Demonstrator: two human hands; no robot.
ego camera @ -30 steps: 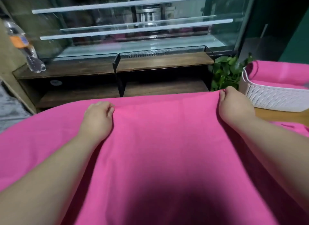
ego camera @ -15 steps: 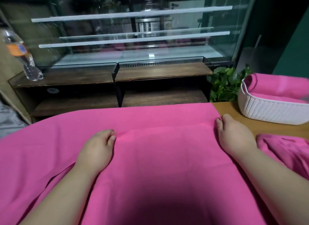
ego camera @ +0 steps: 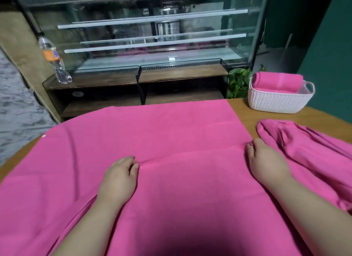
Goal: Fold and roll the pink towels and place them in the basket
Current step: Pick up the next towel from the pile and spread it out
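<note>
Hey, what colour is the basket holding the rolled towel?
The basket is white with a dotted weave pattern, clearest in the head view.

Your spread towel (ego camera: 171, 126) runs past the left and bottom edges and covers most of the counter (ego camera: 247, 120). The fingers (ego camera: 123, 159) of your left hand (ego camera: 119, 179) curl into a fold, tips tucked out of sight. On your right hand (ego camera: 266, 160) the fingertips (ego camera: 250, 148) bend away from you, so you cannot tell its grip. The crumpled towel (ego camera: 304, 147) is cut off at the right. The basket (ego camera: 276, 103) wall hides the underside of the rolled towel (ego camera: 278, 80). The bottle (ego camera: 54, 59) label is too blurred to read.
</note>
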